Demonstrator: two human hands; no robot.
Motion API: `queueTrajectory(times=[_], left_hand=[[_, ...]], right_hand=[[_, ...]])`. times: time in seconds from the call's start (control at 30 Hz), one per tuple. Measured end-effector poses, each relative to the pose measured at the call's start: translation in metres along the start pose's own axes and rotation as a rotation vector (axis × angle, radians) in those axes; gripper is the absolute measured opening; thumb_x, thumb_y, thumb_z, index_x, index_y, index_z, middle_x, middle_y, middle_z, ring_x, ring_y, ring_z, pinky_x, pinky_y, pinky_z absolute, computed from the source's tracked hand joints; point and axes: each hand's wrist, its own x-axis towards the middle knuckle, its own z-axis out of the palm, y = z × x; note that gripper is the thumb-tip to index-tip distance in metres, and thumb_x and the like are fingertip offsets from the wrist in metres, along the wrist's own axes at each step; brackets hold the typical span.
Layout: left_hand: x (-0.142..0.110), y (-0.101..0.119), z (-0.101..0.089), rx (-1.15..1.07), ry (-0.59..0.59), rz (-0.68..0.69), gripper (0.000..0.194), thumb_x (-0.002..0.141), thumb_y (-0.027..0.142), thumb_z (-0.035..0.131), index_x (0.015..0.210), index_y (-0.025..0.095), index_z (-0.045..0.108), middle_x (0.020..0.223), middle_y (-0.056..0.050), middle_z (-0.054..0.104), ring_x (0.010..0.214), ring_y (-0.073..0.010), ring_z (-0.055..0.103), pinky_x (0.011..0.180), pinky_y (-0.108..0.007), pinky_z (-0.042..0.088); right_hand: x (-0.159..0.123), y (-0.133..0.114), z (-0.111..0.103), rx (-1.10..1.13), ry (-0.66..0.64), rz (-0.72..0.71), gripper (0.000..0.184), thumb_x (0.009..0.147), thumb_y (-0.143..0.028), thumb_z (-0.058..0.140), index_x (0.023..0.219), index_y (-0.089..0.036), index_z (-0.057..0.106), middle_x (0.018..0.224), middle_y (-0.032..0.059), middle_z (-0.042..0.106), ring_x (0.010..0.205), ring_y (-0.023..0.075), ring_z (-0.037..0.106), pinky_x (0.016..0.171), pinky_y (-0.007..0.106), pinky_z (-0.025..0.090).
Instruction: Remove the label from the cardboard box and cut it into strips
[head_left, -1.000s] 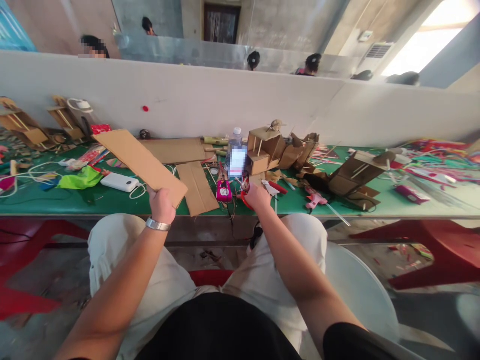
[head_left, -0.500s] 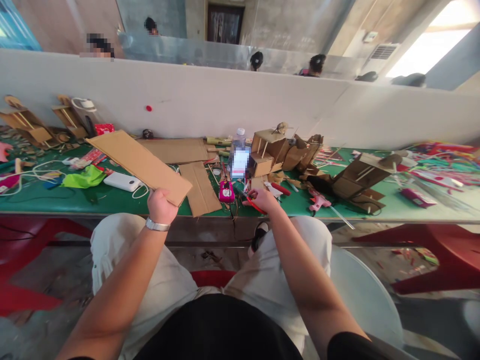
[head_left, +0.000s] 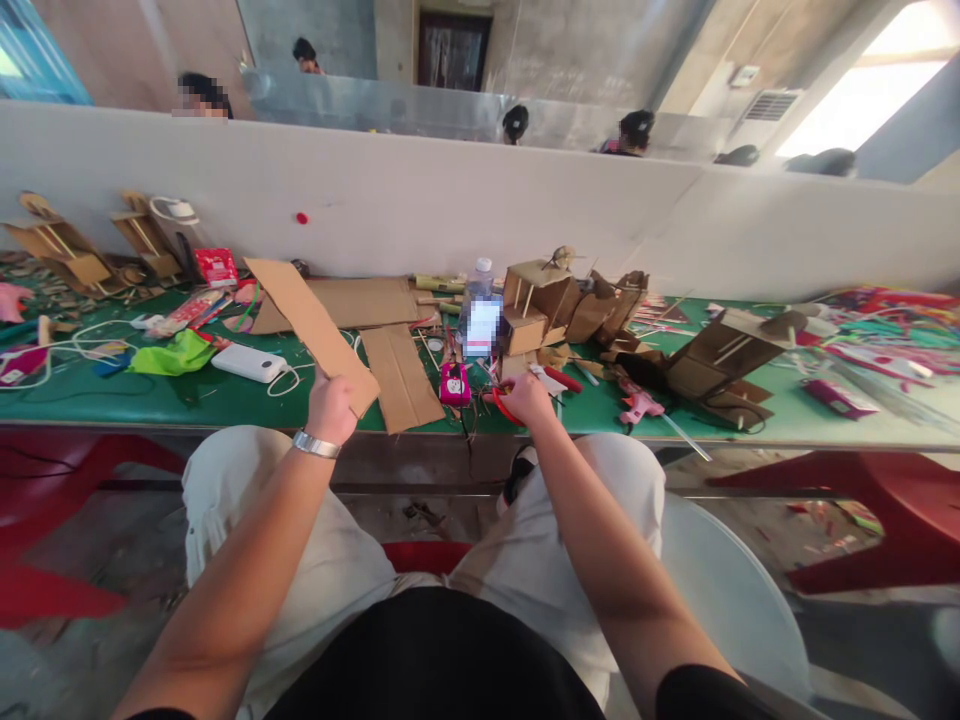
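Note:
My left hand (head_left: pixel 332 408) is closed on the near end of a cardboard strip (head_left: pixel 307 320). The strip slants up to the left above the table. My right hand (head_left: pixel 525 398) is closed round red-handled scissors (head_left: pixel 507 408) at the table's front edge; their blades are hard to make out. Just left of the scissors lies a small magenta box (head_left: pixel 454 384) with a white figure on it. Behind that, a phone (head_left: pixel 482 326) with a lit screen leans against a clear bottle (head_left: pixel 484 268). A flat cardboard piece (head_left: pixel 403 378) lies between my hands.
Cardboard models with sticks (head_left: pixel 529 300) stand behind my right hand, and another model (head_left: pixel 724 355) is farther right. A pink glue gun (head_left: pixel 640 404) lies near the edge. On the left are a white power bank (head_left: pixel 249 363) and green cloth (head_left: pixel 174 354). A white partition (head_left: pixel 420 200) runs behind.
The cardboard strip has turned in my left hand, its far end swinging right and looking narrower. My right hand has shifted slightly right with the scissors. The whole view has drifted a little.

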Motion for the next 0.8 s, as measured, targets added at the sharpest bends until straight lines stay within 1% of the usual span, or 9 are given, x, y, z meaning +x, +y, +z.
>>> queueTrajectory(times=[0.07,0.13,0.3,0.4,0.53,0.6,0.7,0.77,0.8], left_hand=[[0.006,-0.006,-0.005,0.057,0.037,-0.079,0.048,0.046,0.009,0.056,0.091,0.025,0.058,0.080,0.002,0.065,0.071,-0.0195,0.065,0.071,-0.037,0.059],[0.010,-0.011,-0.008,0.099,0.058,-0.156,0.043,0.043,0.008,0.055,0.084,0.024,0.056,0.073,0.002,0.062,0.064,-0.0196,0.062,0.065,-0.038,0.058],[0.012,-0.015,-0.010,0.129,0.062,-0.269,0.040,0.044,0.009,0.056,0.081,0.023,0.054,0.073,0.000,0.062,0.066,-0.0229,0.066,0.062,-0.038,0.056],[0.009,-0.010,-0.008,0.108,0.056,-0.277,0.035,0.049,0.013,0.058,0.083,0.023,0.055,0.075,0.000,0.062,0.072,-0.0235,0.068,0.065,-0.037,0.055],[0.003,-0.002,-0.005,0.068,0.046,-0.264,0.026,0.059,0.022,0.066,0.081,0.023,0.053,0.079,0.000,0.061,0.072,-0.0212,0.066,0.067,-0.035,0.054],[0.000,-0.003,-0.003,0.060,0.033,-0.270,0.027,0.060,0.026,0.070,0.081,0.023,0.053,0.079,0.000,0.062,0.070,-0.0200,0.064,0.066,-0.034,0.053],[-0.005,-0.014,-0.001,0.067,0.006,-0.278,0.031,0.060,0.028,0.077,0.080,0.022,0.054,0.077,0.000,0.063,0.067,-0.0184,0.062,0.065,-0.034,0.052],[-0.007,-0.024,0.000,0.075,-0.023,-0.255,0.032,0.060,0.028,0.079,0.079,0.021,0.055,0.074,0.001,0.062,0.066,-0.0185,0.063,0.066,-0.033,0.051],[-0.007,-0.028,0.000,0.078,-0.040,-0.232,0.033,0.060,0.028,0.080,0.080,0.021,0.055,0.073,0.001,0.062,0.066,-0.0187,0.063,0.066,-0.033,0.051]], right_hand=[[0.001,0.000,-0.001,-0.009,-0.023,-0.005,0.046,0.077,-0.049,0.086,0.111,-0.018,0.083,0.101,0.0127,0.081,0.102,0.0287,0.074,0.086,0.031,0.054],[0.001,0.000,-0.002,-0.014,-0.038,-0.016,0.045,0.078,-0.046,0.085,0.115,-0.020,0.083,0.106,0.0114,0.081,0.105,0.0278,0.074,0.088,0.030,0.055],[-0.003,-0.003,-0.005,-0.004,-0.052,-0.057,0.039,0.080,-0.030,0.081,0.118,-0.022,0.081,0.114,0.0074,0.080,0.105,0.0228,0.073,0.090,0.027,0.054],[-0.007,-0.003,-0.007,0.008,-0.035,-0.075,0.038,0.081,-0.030,0.081,0.119,-0.022,0.080,0.111,0.0060,0.080,0.100,0.0214,0.073,0.088,0.026,0.054],[-0.013,-0.007,-0.011,0.009,0.055,-0.070,0.037,0.084,-0.032,0.080,0.119,-0.017,0.078,0.117,0.0135,0.077,0.105,0.0275,0.072,0.091,0.033,0.053],[-0.018,-0.013,-0.014,0.016,0.120,-0.096,0.035,0.092,-0.032,0.071,0.122,-0.013,0.075,0.121,0.0178,0.074,0.111,0.0308,0.069,0.097,0.037,0.052],[-0.031,-0.031,-0.015,0.047,0.182,-0.234,0.039,0.106,-0.032,0.047,0.132,-0.013,0.068,0.129,0.0186,0.070,0.122,0.0298,0.064,0.106,0.039,0.047],[-0.045,-0.046,-0.010,0.070,0.155,-0.375,0.040,0.109,-0.034,0.039,0.130,-0.016,0.069,0.131,0.0162,0.069,0.126,0.0262,0.062,0.109,0.035,0.045],[-0.053,-0.054,-0.005,0.077,0.120,-0.446,0.039,0.110,-0.036,0.040,0.128,-0.019,0.070,0.131,0.0138,0.070,0.125,0.0240,0.063,0.107,0.032,0.047]])
